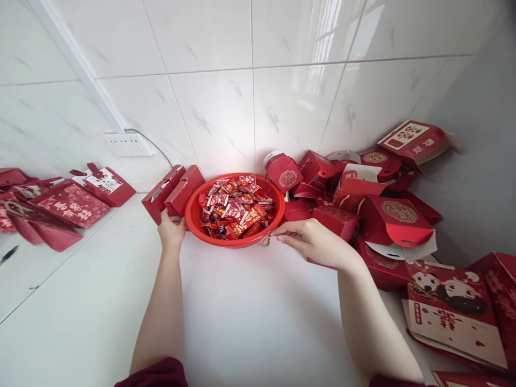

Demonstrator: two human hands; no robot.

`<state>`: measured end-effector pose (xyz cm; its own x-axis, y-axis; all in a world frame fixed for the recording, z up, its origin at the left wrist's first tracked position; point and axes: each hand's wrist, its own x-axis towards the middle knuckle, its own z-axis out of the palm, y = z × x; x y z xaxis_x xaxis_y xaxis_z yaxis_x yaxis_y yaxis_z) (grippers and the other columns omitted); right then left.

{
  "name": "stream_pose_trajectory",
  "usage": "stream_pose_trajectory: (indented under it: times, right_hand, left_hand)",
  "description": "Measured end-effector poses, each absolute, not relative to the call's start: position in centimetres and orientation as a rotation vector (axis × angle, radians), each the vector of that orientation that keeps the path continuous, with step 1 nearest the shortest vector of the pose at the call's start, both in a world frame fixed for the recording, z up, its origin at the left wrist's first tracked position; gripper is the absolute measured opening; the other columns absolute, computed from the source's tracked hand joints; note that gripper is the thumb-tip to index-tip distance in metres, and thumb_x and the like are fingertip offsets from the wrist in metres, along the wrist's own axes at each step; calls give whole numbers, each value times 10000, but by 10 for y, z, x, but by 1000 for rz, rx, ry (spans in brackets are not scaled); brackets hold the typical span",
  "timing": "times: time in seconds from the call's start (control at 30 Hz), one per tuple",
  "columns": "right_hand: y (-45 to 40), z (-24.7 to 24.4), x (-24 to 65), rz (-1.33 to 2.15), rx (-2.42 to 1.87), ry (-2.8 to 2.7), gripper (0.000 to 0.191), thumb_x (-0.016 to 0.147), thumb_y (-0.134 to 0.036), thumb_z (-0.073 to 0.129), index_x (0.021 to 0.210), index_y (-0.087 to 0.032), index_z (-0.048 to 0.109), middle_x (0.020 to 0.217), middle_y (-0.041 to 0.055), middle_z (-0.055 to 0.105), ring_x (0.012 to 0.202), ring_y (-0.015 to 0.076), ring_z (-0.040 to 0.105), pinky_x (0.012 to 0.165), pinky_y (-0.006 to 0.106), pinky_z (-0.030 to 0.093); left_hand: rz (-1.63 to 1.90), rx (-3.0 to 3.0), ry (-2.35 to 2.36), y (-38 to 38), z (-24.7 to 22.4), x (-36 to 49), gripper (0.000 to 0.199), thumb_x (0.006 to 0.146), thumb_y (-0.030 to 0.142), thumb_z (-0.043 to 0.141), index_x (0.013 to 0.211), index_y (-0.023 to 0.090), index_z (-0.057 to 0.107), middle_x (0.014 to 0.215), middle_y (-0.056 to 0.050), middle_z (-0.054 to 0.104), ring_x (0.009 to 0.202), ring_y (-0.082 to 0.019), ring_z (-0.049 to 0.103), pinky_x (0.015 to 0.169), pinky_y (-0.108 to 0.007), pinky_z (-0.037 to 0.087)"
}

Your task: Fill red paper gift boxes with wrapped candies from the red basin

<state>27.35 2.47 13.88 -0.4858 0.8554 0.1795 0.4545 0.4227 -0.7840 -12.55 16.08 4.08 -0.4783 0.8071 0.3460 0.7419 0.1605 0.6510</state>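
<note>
My left hand [171,232] is at the near side of two small red gift boxes [185,191], its fingers closed against the nearer one and partly hidden. Right beside it stands a red plastic basin [234,244] filled with wrapped candies [234,212] in red, white and gold. My right hand [312,241] is at the basin's near right rim, palm down, thumb and fingers drawn together. A small loop of twisted red-and-white cord [266,240] hangs at its fingertips, pinched between them.
Loose red gift boxes [397,215] are heaped on the right, with a printed box [455,306] nearer me. Several red bags [74,204] stand on the left, near a black pen [8,253]. A tiled wall with a power socket [128,144] backs the white table [242,312].
</note>
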Motion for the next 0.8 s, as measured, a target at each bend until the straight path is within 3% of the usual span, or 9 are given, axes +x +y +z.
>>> stream_pose_trajectory:
  times: [0.2, 0.37, 0.5, 0.57, 0.67, 0.8]
  right_hand:
    - [23, 145, 277, 897, -1073, -2111, 253, 968, -189, 511, 1054, -253, 741, 968, -34, 763, 851, 134, 699, 776, 214, 505]
    - [18, 152, 300, 720, -1206, -2067, 238, 981, -310, 517, 1061, -253, 734, 1040, -2, 756, 914, 183, 695, 831, 272, 511]
    - [16, 147, 339, 322, -1602, -1748, 254, 955, -326, 504, 1065, -249, 719, 1001, 41, 744, 861, 230, 689, 807, 344, 526]
    - [17, 141, 360, 59, -1744, -1556, 264, 926, -281, 490, 1048, -227, 718, 1025, 81, 717, 842, 245, 678, 825, 385, 525]
    - [14, 134, 385, -172, -1811, -1392, 275, 879, -253, 505, 1060, -202, 706, 1090, 121, 661, 789, 240, 662, 836, 424, 528]
    - [5, 132, 401, -161, -1834, -1334, 259, 874, -286, 541, 1062, -201, 698, 1051, 115, 674, 808, 249, 670, 857, 434, 528]
  left_hand:
    - [1190, 1546, 2303, 159, 47, -123, 748, 793, 339, 699, 1436, 148, 368, 1031, -99, 727, 897, -224, 714, 872, -338, 549]
    - [1175, 1568, 2477, 142, 81, -115, 496, 804, 299, 651, 1254, 165, 492, 915, -101, 698, 939, -314, 667, 866, -448, 511]
    - [1074, 1886, 2427, 114, 123, -85, 226, 861, 408, 582, 1012, 242, 610, 814, -34, 683, 790, -258, 652, 770, -357, 488]
    - [1014, 2057, 2271, 95, 141, -61, 216, 867, 437, 572, 952, 252, 643, 828, -8, 691, 696, -198, 635, 721, -300, 465]
    - [696, 2255, 1909, 69, 156, -23, 314, 888, 504, 528, 987, 261, 701, 808, 5, 707, 633, -165, 611, 636, -257, 428]
    - [180, 2270, 1454, 54, 156, 7, 379, 903, 517, 482, 1000, 270, 751, 694, 5, 682, 625, -186, 620, 542, -244, 371]
